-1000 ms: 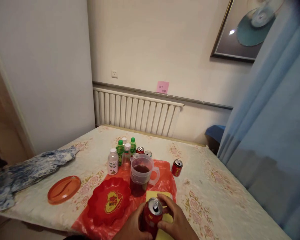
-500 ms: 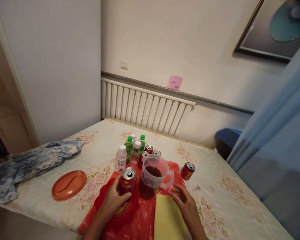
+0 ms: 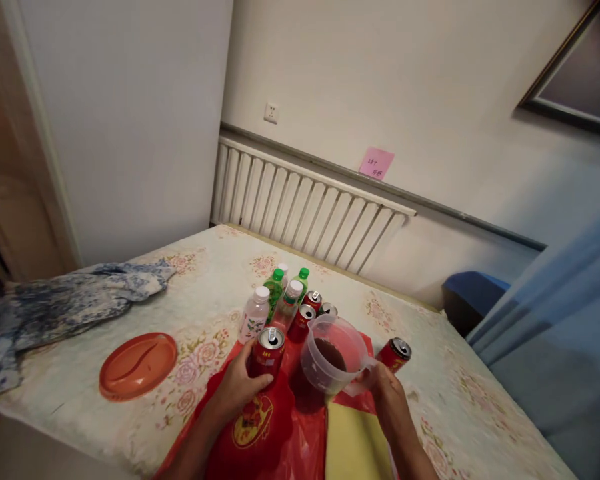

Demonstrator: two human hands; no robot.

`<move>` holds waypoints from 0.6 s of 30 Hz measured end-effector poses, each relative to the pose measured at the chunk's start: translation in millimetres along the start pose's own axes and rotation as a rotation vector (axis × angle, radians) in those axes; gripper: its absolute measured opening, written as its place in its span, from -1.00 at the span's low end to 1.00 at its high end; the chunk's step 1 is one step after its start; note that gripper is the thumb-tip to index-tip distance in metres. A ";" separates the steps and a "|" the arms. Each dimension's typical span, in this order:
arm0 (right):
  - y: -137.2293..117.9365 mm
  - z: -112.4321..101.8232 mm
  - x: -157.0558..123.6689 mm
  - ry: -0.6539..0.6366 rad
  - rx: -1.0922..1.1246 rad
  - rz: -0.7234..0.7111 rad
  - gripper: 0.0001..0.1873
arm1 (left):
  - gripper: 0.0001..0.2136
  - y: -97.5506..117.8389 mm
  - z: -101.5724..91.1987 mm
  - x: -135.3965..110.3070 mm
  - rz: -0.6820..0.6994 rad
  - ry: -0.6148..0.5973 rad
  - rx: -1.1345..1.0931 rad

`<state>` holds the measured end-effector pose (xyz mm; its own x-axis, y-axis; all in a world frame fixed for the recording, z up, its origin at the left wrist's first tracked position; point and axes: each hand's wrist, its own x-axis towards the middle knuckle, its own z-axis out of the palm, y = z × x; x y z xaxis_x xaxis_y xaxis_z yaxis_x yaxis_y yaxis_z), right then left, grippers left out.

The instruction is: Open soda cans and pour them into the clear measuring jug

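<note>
In our left hand [image 3: 240,387] we hold a red can [image 3: 267,360], its top facing up with the drinking hole open. Our fingers are spread only as wide as the can: they wrap its left side, while the thumb presses across the low front, so the can lies snugly between them. It stands over the far part of a wavy-edged red tray [image 3: 286,437], just left of a clear plastic jug [image 3: 325,367] with dark liquid in it. Our right hand [image 3: 387,390] is at the jug's handle [image 3: 363,375], with the fingers curled round it and little gap left. From this angle we cannot tell whether the bases of the can and the jug touch what is beneath them.

Near our right hand, just beyond it, another can [image 3: 394,355] stands on the flowered table [image 3: 340,283]. Below the handle we see a yellow pad [image 3: 357,447] on the red plastic sheet [image 3: 307,447], right of the tray. Behind the held can we have a close group of bottles [image 3: 255,313], some green-capped and some white-capped, with more cans [image 3: 303,321] just behind the jug. An orange lid [image 3: 137,367] lies well to the left.
</note>
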<state>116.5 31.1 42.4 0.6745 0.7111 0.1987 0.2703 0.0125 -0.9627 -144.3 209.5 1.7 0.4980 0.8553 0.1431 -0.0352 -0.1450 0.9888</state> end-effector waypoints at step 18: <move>-33.3 29.5 11.9 0.082 0.406 0.111 -0.54 | -0.31 5.3 -13.5 -0.7 0.020 -0.080 0.005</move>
<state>95.2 59.8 71.4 0.7413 0.6654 0.0877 -0.0887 0.2267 -0.9699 -156.6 214.8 7.4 0.5651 0.8097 0.1585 -0.0412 -0.1642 0.9856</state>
